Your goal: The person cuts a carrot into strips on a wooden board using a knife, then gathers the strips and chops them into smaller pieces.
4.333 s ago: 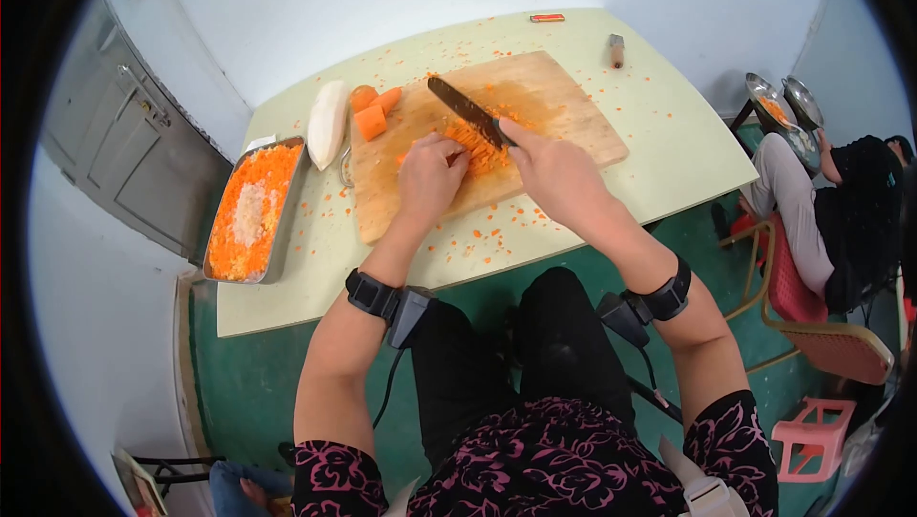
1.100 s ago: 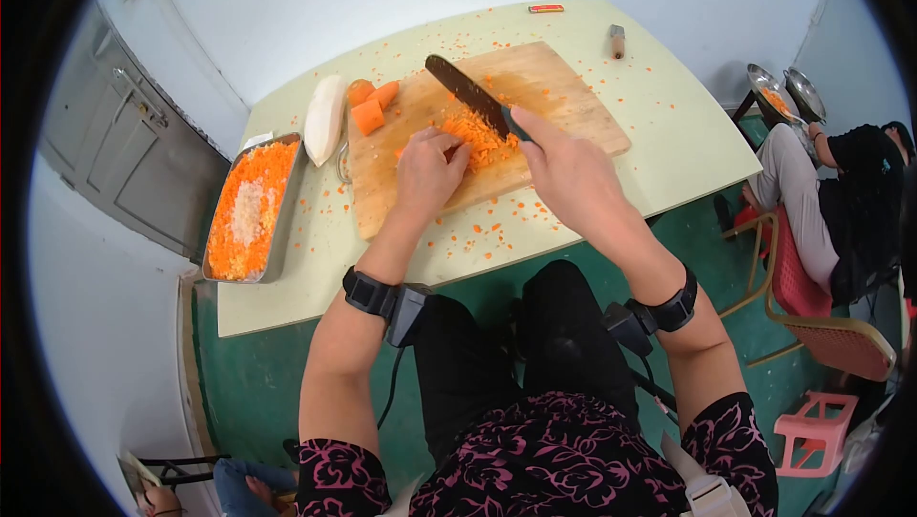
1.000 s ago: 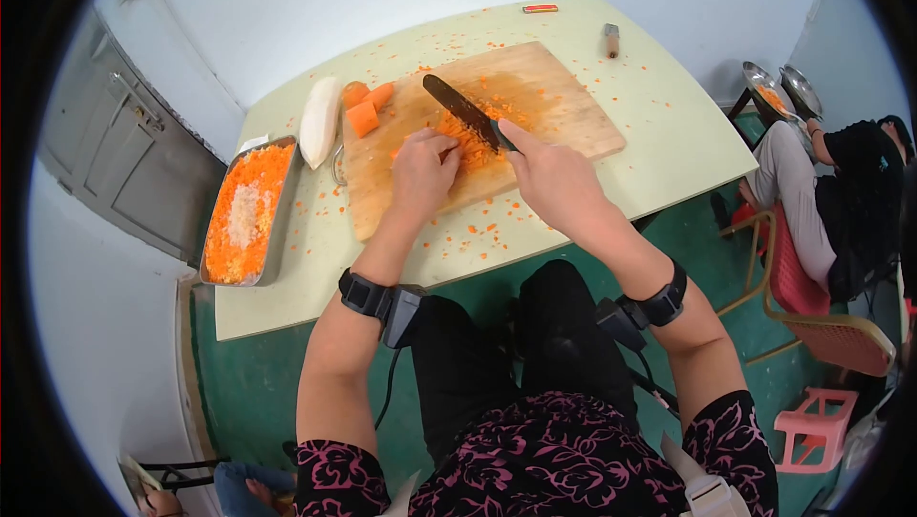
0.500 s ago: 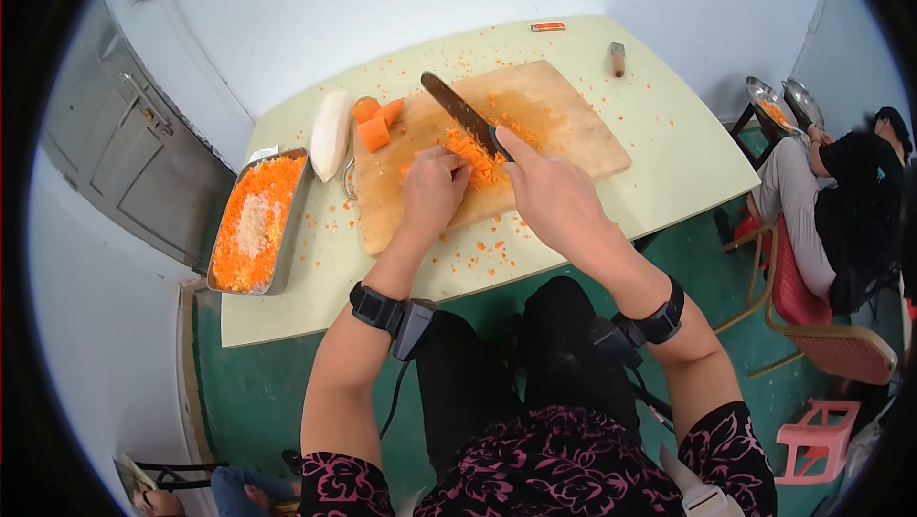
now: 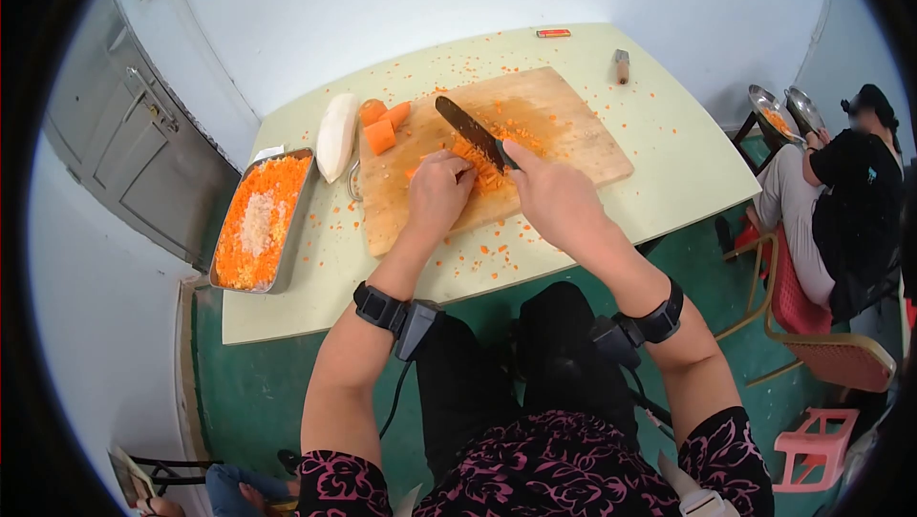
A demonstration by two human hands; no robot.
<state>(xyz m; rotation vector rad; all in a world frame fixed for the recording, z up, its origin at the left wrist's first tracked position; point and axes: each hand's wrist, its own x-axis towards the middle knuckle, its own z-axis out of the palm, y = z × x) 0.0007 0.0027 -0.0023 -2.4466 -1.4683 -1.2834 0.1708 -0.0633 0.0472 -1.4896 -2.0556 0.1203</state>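
Note:
My right hand [image 5: 556, 194] grips the handle of a dark-bladed knife [image 5: 468, 128], whose blade points up and left over the wooden cutting board [image 5: 583, 140]. Curled beside the blade, my left hand [image 5: 439, 190] presses at the edge of the chopped carrot [image 5: 489, 173]; what its fingertips hold is hidden. Larger carrot pieces [image 5: 380, 136] lie at the board's upper left corner. A peeled white radish [image 5: 336, 138] rests on the table just left of the board. Further left, a metal tray [image 5: 298, 221] holds chopped carrot with a pale heap on top.
Carrot bits are scattered over the pale table [image 5: 669, 149]. A peeler-like tool [image 5: 622, 66] and a small red packet [image 5: 553, 33] lie at its far side. At the right a person [image 5: 855, 183] sits by metal bowls; a pink stool [image 5: 815, 450] stands on the floor.
The view has shifted slightly. The knife sits a little lower over the carrot, with my left hand still curled beside it. The seated person's head is raised further into view.

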